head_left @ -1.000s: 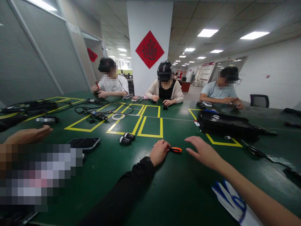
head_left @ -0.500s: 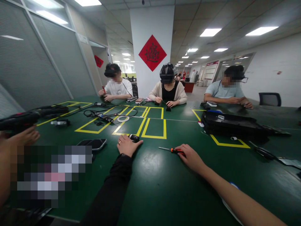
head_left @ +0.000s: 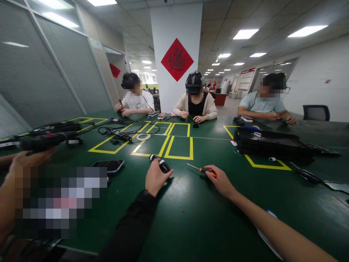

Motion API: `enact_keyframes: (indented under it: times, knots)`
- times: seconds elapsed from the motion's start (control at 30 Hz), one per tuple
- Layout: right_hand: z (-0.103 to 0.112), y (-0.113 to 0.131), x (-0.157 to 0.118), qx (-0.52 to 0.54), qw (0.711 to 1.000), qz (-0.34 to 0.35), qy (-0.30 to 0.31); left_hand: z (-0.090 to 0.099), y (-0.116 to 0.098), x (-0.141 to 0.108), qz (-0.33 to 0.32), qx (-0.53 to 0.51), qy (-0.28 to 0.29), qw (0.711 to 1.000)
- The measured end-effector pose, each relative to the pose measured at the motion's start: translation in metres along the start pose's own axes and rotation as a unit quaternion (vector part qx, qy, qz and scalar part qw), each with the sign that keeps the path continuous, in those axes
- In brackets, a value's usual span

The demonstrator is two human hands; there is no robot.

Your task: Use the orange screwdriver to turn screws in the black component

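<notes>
**On the green table (head_left: 188, 222), an early stage: taken up, not yet brought together**

Near the middle of the tabletop, the left hand (head_left: 156, 178) is closed around a black piece with white trim (head_left: 164, 165), fingers over its far side and thumb along its near side. A second white end shows just beside it, so there may be two such pieces; the fingers hide too much to be sure. To the right, the right hand (head_left: 219, 179) grasps a screwdriver (head_left: 203, 170) by its orange-and-black handle, the bare shaft slanting toward the left hand. Whether the handle rests on the surface or is slightly raised, I cannot tell.

Judged from this view, what is done is the picking up: each hand has its item. Blade and piece are clearly apart, so no contact is made yet, and that part remains undone. Whether the piece is fastened or loosened is too small to read.

The surroundings look untouched by these hands. A phone (head_left: 110, 166) lies to the left, beyond it a white ring (head_left: 143, 137) near tangled cables (head_left: 120, 135), and yellow tape outlines (head_left: 178, 158) mark the surface ahead. A black case (head_left: 268, 143) sits to the right. At far left, a neighbour's hand (head_left: 34, 160) holds a power drill (head_left: 45, 141).
</notes>
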State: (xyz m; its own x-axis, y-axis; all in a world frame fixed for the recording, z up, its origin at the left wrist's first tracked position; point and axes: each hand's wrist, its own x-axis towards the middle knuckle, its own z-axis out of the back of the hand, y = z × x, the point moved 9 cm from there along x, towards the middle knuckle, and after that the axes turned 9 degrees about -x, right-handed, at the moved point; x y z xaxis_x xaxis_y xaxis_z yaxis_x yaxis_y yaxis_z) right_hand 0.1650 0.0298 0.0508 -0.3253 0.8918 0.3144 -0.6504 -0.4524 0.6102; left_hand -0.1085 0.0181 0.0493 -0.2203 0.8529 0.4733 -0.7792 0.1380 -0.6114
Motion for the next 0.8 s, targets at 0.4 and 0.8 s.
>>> enact_keyframes:
  times: [0.4, 0.8]
  knots:
    - [-0.027, -0.039, 0.024, 0.207, 0.961, -0.177, 0.035, -0.089, -0.108, -0.006, -0.186, -0.149, 0.222, 0.945]
    - [-0.036, -0.033, 0.031, 0.263, 0.944, -0.168, 0.108, -0.098, -0.121, -0.019, -0.237, -0.186, 0.333, 0.894]
